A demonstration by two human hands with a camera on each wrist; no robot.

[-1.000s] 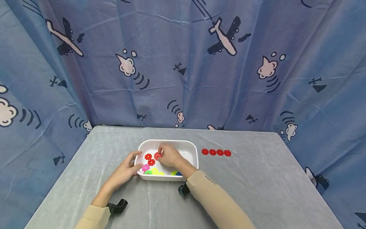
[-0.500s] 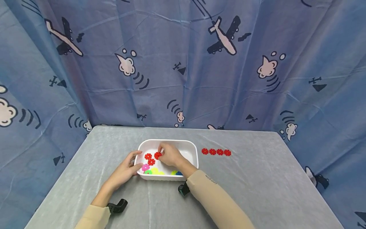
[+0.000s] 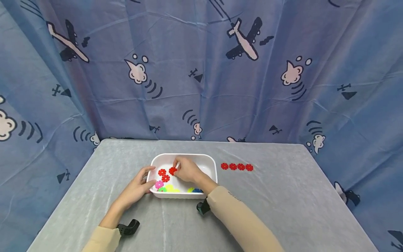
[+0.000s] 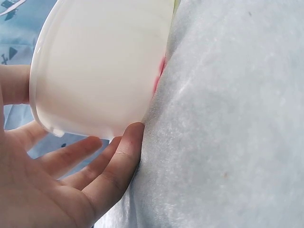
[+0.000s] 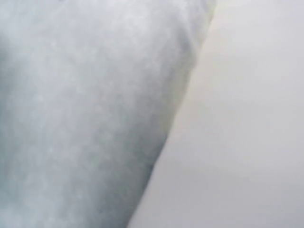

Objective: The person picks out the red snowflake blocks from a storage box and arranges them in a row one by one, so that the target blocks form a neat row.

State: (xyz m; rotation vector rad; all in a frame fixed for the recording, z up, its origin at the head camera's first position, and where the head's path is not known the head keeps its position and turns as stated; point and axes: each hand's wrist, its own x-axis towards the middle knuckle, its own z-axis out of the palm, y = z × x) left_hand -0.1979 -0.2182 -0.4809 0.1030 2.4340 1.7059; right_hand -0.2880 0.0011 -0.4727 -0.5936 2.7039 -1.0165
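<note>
In the head view, a white plastic tray [image 3: 195, 196] sits on the table with colourful snowflake discs inside. My left hand [image 3: 137, 187] holds the tray's left end, digits over the rim; the left wrist view shows other fingers [image 4: 124, 154] against its outer wall. My right hand [image 3: 187, 169] reaches into the tray and pinches a red snowflake disc [image 3: 172, 170] between thumb and fingertips. Close by lie two more red discs [image 3: 165, 178], a pink disc [image 3: 159, 184], a green one [image 3: 162, 189] and yellow ones [image 3: 170, 188]. The right wrist view shows no fingers.
Right of the tray, several red snowflake discs [image 3: 233, 166] lie in a row on the grey cloth-covered table [image 3: 267, 196]. A blue disc [image 3: 197, 190] is at the tray's near right, partly hidden. Behind the table hangs a blue patterned curtain [image 3: 176, 105].
The red disc at my right fingertips has shifted and tilted slightly. Both hands stay in place; the whole head view has drifted a little.
</note>
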